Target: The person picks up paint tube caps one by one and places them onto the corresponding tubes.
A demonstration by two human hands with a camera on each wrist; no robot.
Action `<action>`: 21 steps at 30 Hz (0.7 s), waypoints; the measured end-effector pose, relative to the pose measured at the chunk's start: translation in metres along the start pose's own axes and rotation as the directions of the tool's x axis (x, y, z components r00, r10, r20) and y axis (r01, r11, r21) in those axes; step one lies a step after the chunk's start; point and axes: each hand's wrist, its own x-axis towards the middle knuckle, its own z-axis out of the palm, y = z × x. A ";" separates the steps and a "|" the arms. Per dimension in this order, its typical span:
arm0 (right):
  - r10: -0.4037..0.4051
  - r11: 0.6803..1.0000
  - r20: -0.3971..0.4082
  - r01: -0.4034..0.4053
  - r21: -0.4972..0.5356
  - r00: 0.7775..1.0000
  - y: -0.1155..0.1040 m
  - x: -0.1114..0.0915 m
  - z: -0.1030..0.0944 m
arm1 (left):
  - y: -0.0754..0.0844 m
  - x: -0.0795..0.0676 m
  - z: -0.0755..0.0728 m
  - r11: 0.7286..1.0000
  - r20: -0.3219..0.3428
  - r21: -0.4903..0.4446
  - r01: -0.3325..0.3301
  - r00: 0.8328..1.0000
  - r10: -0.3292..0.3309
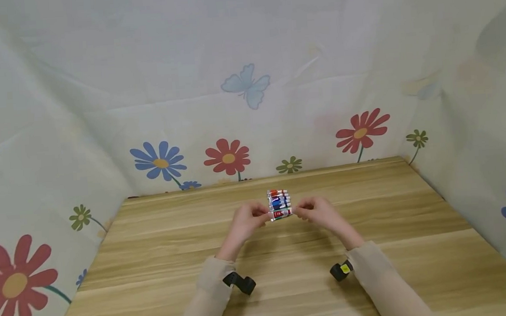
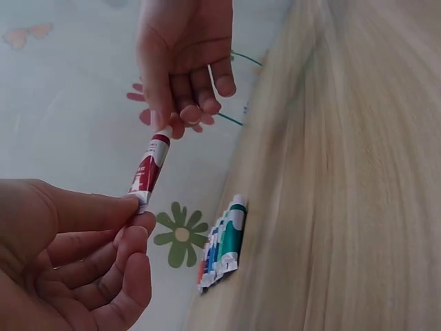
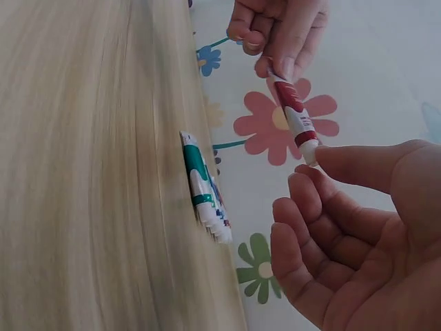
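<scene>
A small red-and-white paint tube [image 1: 281, 214] is held up between both hands, above the table. My left hand [image 1: 249, 219] pinches its flat crimped end between thumb and forefinger, plainly seen in the left wrist view. At the other end, the thumb and forefinger of my right hand [image 1: 320, 214] pinch the white cap [image 3: 309, 153]. Several more paint tubes lie side by side on the table in a row [image 1: 279, 201]. A green one [image 2: 233, 234] is at the near end of that row, with blue and orange-red ones beyond it.
The wood-grain table [image 1: 190, 263] spreads out around the hands. A pale cloth [image 1: 179, 95] printed with flowers and butterflies hangs behind the table and along both sides. A black wrist camera [image 1: 243, 283] sits at the left cuff, another [image 1: 340, 271] at the right.
</scene>
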 end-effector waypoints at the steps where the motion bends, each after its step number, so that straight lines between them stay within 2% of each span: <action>1: 0.013 1.000 0.004 -0.013 0.003 1.000 0.001 0.001 0.000 | -0.002 0.001 0.001 1.000 0.009 0.001 0.010 1.000 -0.010; 5: 0.063 0.998 0.020 -0.062 -0.007 0.998 0.009 0.004 0.002 | -0.009 0.006 0.005 0.999 0.041 -0.002 0.038 0.998 -0.038; 10: 0.106 0.994 0.057 -0.104 -0.034 0.993 0.021 0.012 0.009 | -0.017 0.010 0.008 0.998 0.047 0.031 0.047 0.998 -0.049; 21: 0.110 0.993 0.076 -0.114 0.043 0.991 0.033 0.020 0.016 | -0.029 0.020 0.017 0.992 0.064 0.078 0.103 0.992 -0.108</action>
